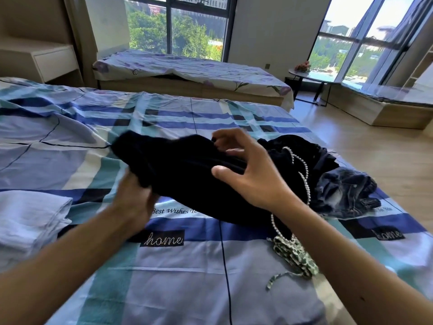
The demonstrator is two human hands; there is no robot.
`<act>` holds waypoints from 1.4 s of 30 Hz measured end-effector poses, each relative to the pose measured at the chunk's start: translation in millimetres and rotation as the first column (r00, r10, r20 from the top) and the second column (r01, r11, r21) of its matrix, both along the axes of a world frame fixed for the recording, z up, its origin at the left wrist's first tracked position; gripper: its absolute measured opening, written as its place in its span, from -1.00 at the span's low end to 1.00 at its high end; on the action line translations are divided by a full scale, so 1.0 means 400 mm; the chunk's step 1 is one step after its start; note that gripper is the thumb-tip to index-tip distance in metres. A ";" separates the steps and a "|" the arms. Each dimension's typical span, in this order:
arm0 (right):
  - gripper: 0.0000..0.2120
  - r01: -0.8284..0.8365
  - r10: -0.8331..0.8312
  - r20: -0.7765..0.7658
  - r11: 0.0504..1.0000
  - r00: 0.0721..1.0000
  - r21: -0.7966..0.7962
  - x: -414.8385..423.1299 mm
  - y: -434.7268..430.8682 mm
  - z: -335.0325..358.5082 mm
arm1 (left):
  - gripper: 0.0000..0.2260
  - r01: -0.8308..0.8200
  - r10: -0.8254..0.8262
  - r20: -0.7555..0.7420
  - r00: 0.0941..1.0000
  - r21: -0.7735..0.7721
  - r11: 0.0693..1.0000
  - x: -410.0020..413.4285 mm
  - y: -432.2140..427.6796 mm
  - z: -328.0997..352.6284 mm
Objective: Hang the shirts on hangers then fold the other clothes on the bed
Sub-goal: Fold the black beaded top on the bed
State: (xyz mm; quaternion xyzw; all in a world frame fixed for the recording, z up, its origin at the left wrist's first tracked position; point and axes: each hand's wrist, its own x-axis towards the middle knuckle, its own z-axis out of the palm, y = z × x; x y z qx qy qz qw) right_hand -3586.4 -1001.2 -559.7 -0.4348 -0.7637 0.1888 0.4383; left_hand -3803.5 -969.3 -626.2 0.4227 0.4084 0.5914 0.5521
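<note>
Fingers (234, 134) on black garment (187, 174); jeans (346, 191), beads (305, 175) beside

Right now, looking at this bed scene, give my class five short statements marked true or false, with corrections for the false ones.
1. The left hand has its grip on the black garment. True.
2. The right hand is clenched into a fist. False: its fingers are spread over the garment.
3. The denim jeans lie to the left of the black garment. False: they lie to its right.
4. A string of pearly beads runs across the dark clothes. True.
5. The black garment hangs on a hanger. False: no hanger shows, and the garment is held over the bed.
</note>
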 end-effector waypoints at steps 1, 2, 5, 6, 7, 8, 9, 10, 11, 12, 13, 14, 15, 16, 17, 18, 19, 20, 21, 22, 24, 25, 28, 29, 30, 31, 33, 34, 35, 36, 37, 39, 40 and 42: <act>-0.35 0.123 -0.128 0.142 0.992 0.982 0.042 0.038 0.018 -0.008 | -0.70 -0.052 0.053 0.066 0.996 -0.019 0.998 -0.024 0.012 0.027; -0.20 0.215 -0.216 0.289 0.976 0.932 0.036 0.077 0.037 -0.021 | -0.74 -0.108 0.115 0.136 0.984 -0.055 0.993 -0.045 0.019 0.062; 0.10 0.418 -0.246 0.617 0.896 0.748 -0.150 0.171 0.088 -0.104 | -0.74 -0.122 0.136 0.099 0.986 -0.131 0.984 -0.123 0.050 0.119; 0.07 0.446 -0.206 0.661 0.869 0.721 -0.216 0.188 0.100 -0.138 | -0.75 -0.148 0.158 0.050 0.986 -0.165 0.975 -0.157 0.063 0.118; -0.05 0.451 -0.174 0.670 0.852 0.722 -0.266 0.197 0.108 -0.168 | -0.79 -0.175 0.181 0.019 0.983 -0.186 0.967 -0.187 0.079 0.111; -0.25 0.453 -0.172 0.663 0.846 0.729 -0.279 0.199 0.114 -0.192 | -0.83 -0.209 0.207 -0.031 0.978 -0.192 0.959 -0.211 0.086 0.103; -0.46 0.455 -0.194 0.650 0.852 0.735 -0.260 0.200 0.118 -0.211 | -0.85 -0.238 0.225 -0.083 0.971 -0.208 0.949 -0.226 0.091 0.093; -0.62 0.456 -0.218 0.634 0.857 0.742 -0.238 0.197 0.120 -0.223 | -0.84 -0.261 0.231 -0.150 0.961 -0.229 0.938 -0.239 0.099 0.077; -0.70 0.448 -0.233 0.614 0.865 0.755 -0.223 0.192 0.122 -0.229 | -0.81 -0.283 0.235 -0.206 0.950 -0.246 0.927 -0.251 0.104 0.059; -0.73 0.437 -0.242 0.597 0.876 0.765 -0.204 0.186 0.123 -0.231 | -0.77 -0.294 0.230 -0.245 0.942 -0.271 0.917 -0.258 0.110 0.041; -0.75 0.420 -0.248 0.575 0.887 0.780 -0.189 0.178 0.124 -0.229 | -0.73 -0.295 0.213 -0.284 0.935 -0.290 0.910 -0.262 0.114 0.026; -0.76 0.403 -0.253 0.527 0.895 0.811 -0.190 0.168 0.123 -0.224 | -0.70 -0.323 0.215 -0.352 0.911 -0.283 0.903 -0.263 0.118 0.014; -0.76 0.381 -0.258 0.450 0.901 0.855 -0.209 0.155 0.119 -0.218 | -0.62 -0.372 0.227 -0.456 0.861 -0.257 0.892 -0.261 0.118 0.007; -0.77 0.352 -0.256 0.352 0.904 0.901 -0.243 0.138 0.114 -0.209 | -0.45 -0.458 0.241 -0.632 0.737 -0.204 0.865 -0.257 0.114 0.007; -0.77 0.296 -0.231 0.244 0.914 0.942 -0.277 0.115 0.105 -0.196 | -0.23 -0.539 0.259 -0.803 0.537 -0.090 0.837 -0.251 0.105 0.012; -0.77 0.225 -0.191 0.139 0.926 0.972 -0.303 0.086 0.093 -0.181 | -0.05 -0.534 0.290 -0.884 0.366 0.056 0.844 -0.239 0.089 0.022; -0.78 0.141 -0.137 0.034 0.939 0.990 -0.315 0.053 0.076 -0.164 | 0.06 -0.403 0.285 -0.905 0.315 0.144 0.904 -0.222 0.070 0.032; -0.78 0.056 -0.082 -0.067 0.947 0.994 -0.316 0.017 0.057 -0.147 | 0.11 -0.171 0.201 -0.909 0.366 0.146 0.974 -0.200 0.047 0.039; -0.77 -0.023 -0.022 -0.145 0.953 0.989 -0.301 -0.019 0.035 -0.131 | 0.11 0.099 0.055 -0.910 0.410 0.105 0.990 -0.171 0.018 0.045; -0.77 -0.086 0.037 -0.183 0.959 0.982 -0.269 -0.052 0.015 -0.118 | 0.09 0.334 -0.078 -0.918 0.389 0.061 0.941 -0.143 -0.006 0.042; -0.79 -0.182 0.153 -0.153 0.963 0.976 -0.199 -0.107 -0.022 -0.101 | -0.09 0.565 -0.054 -0.934 0.352 0.166 0.808 -0.094 -0.042 0.019; -0.82 -0.222 0.203 -0.113 0.956 0.973 -0.191 -0.125 -0.039 -0.096 | -0.25 0.569 0.006 -0.912 0.409 0.261 0.780 -0.080 -0.047 0.007; -0.71 -0.239 0.230 -0.070 0.952 0.971 -0.191 -0.124 -0.055 -0.073 | -0.56 0.408 0.002 -0.801 0.599 0.307 0.860 -0.085 -0.032 -0.006; -0.62 -0.195 0.185 -0.073 0.965 0.980 -0.173 -0.107 -0.048 -0.064 | -0.58 0.353 -0.031 -0.762 0.646 0.262 0.898 -0.089 -0.030 0.002; -0.51 -0.135 0.127 -0.058 0.979 0.990 -0.155 -0.085 -0.035 -0.058 | -0.66 0.296 -0.057 -0.705 0.707 0.222 0.929 -0.092 -0.030 0.009; -0.41 -0.078 0.076 -0.017 0.984 0.997 -0.160 -0.063 -0.025 -0.053 | -0.76 0.232 -0.080 -0.626 0.775 0.165 0.959 -0.094 -0.034 0.014; -0.24 -0.022 0.060 0.124 0.958 0.990 -0.287 -0.028 -0.011 -0.061 | -0.90 0.137 -0.120 -0.398 0.910 0.015 0.990 -0.086 -0.048 0.033; -0.19 -0.014 0.088 0.183 0.927 0.979 -0.374 -0.023 -0.009 -0.079 | -0.85 0.125 -0.136 -0.278 0.951 -0.056 0.991 -0.085 -0.052 0.043; -0.19 -0.007 0.115 0.223 0.902 0.968 -0.433 -0.027 -0.012 -0.098 | -0.76 0.124 -0.143 -0.180 0.973 -0.113 0.986 -0.087 -0.054 0.052; -0.27 -0.005 0.123 0.236 0.895 0.964 -0.447 -0.036 -0.012 -0.118 | -0.68 0.133 -0.152 -0.114 0.982 -0.157 0.979 -0.091 -0.054 0.058; -0.41 -0.004 0.113 0.230 0.904 0.967 -0.427 -0.045 -0.013 -0.135 | -0.62 0.151 -0.166 -0.068 0.984 -0.191 0.970 -0.091 -0.060 0.071; -0.76 -0.017 0.076 0.163 0.943 0.984 -0.333 -0.065 -0.008 -0.148 | -0.54 0.207 -0.213 -0.009 0.977 -0.208 0.956 -0.095 -0.065 0.079; -0.90 -0.012 0.048 0.114 0.954 0.992 -0.299 -0.068 -0.003 -0.145 | -0.53 0.220 -0.225 0.000 0.974 -0.199 0.955 -0.098 -0.062 0.079; -0.87 0.042 -0.037 0.024 0.967 0.999 -0.252 -0.061 0.003 -0.118 | -0.54 0.211 -0.212 0.013 0.977 -0.168 0.963 -0.111 -0.059 0.093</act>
